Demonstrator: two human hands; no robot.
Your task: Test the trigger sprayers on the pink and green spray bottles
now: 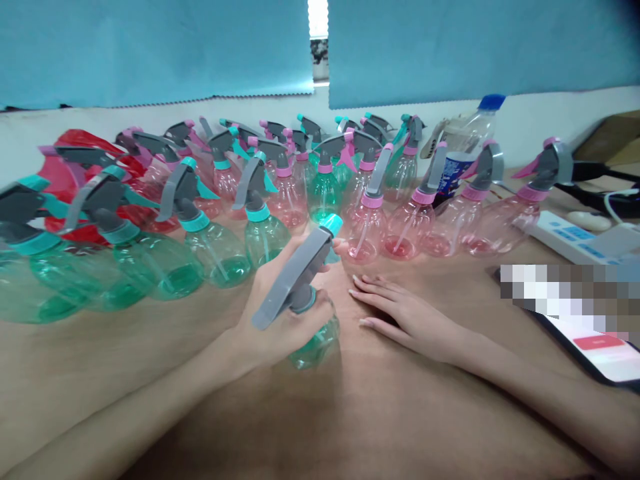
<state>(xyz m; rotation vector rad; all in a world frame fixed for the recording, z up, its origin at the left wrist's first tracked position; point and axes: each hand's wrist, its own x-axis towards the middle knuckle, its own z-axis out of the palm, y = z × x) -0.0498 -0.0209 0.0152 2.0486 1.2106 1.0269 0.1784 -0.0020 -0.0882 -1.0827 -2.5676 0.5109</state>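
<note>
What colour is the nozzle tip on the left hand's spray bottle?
The nozzle tip is turquoise; it shows best in the head view.

The left hand [286, 331] grips; the right hand [411, 317] rests palm-down.

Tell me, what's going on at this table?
A person's left hand is gripping a green spray bottle with a grey head and a teal nozzle. Their right hand lies palm down on the wooden table, holding nothing. Behind the hands stand many more spray bottles: along the front, green ones to the left and pink ones to the right. A phone lies at the right edge.
</note>
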